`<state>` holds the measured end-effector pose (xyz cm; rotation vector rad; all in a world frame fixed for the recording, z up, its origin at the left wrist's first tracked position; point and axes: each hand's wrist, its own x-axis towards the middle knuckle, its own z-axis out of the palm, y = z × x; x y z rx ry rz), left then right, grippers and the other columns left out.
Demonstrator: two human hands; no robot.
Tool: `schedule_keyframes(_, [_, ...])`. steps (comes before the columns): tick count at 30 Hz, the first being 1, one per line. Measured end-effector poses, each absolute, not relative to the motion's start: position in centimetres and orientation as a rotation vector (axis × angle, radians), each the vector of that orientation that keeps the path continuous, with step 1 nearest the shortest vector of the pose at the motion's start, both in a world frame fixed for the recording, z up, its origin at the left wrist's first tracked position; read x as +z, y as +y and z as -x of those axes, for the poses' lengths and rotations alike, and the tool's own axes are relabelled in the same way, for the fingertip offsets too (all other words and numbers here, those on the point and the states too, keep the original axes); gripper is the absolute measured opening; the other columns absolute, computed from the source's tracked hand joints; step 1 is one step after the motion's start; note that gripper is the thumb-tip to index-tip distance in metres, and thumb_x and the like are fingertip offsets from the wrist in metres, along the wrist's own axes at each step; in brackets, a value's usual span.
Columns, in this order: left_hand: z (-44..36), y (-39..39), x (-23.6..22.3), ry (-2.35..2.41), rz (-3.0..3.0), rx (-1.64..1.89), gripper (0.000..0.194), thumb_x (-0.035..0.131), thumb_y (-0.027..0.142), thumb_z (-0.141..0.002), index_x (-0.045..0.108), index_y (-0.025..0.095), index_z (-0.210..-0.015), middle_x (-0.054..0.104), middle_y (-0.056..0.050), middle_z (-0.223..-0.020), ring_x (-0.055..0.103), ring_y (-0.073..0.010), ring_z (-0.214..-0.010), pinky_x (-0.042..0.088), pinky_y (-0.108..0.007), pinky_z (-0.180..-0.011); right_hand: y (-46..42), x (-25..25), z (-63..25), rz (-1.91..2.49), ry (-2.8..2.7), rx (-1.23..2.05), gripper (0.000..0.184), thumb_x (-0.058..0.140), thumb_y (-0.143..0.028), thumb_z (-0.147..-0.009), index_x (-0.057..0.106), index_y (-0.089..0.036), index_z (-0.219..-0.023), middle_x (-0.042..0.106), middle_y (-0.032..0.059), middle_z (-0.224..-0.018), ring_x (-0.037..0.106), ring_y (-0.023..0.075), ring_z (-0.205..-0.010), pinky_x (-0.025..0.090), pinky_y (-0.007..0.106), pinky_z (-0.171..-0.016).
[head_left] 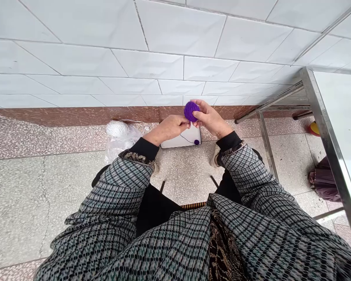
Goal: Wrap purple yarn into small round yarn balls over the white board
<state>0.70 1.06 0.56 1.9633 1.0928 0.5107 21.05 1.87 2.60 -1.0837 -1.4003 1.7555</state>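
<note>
A purple ball of yarn [190, 111] is held up in my right hand [208, 118], whose thumb lies across its near side with the fingers around it. Close against the ball's lower left is my left hand [175, 127], its fingers pinched together, apparently on the yarn strand. Below the hands, a white shallow box or board [172, 143] with a dark edge lies on the floor. A smaller dark purple ball of yarn [196, 142] rests on it, and a thin dark strand runs from that ball up toward my left hand.
White yarn in a clear plastic bag [117, 130] lies on the floor to the left, by the tiled wall [163, 62]. A metal-framed table [324, 113] stands at the right. Beyond its legs are a dark maroon folded item [324, 181] and a red-yellow object [314, 128].
</note>
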Motion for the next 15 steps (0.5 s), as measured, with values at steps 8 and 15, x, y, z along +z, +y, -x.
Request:
schedule_keyframes(8, [-1.0, 0.2, 1.7, 0.913, -2.054, 0.352, 0.021, 0.057, 0.027, -0.090, 0.072, 0.019, -0.077, 0.073, -0.003, -0.077, 0.062, -0.0161, -0.070, 0.045, -0.030, -0.074, 2.6, 1.4, -21.1, 1.451, -1.480, 1.447, 0.034, 0.074, -0.024, -0.088, 0.053, -0.020, -0.114, 0.063, 0.0005, -0.088, 0.055, 0.0105, -0.058, 0.046, 0.024, -0.050])
schedule_keyframes(15, [1.0, 1.4, 2.6, 1.133, -2.038, 0.560, 0.020, 0.056, 0.024, -0.090, 0.075, 0.017, -0.086, 0.076, -0.006, -0.089, 0.067, -0.0191, -0.086, 0.051, -0.033, -0.085, 2.0, 1.7, -21.4, 1.506, -1.766, 1.685, 0.029, 0.079, -0.016, -0.089, 0.064, -0.018, -0.114, 0.062, -0.0003, -0.075, 0.052, 0.0112, -0.051, 0.046, 0.024, -0.044])
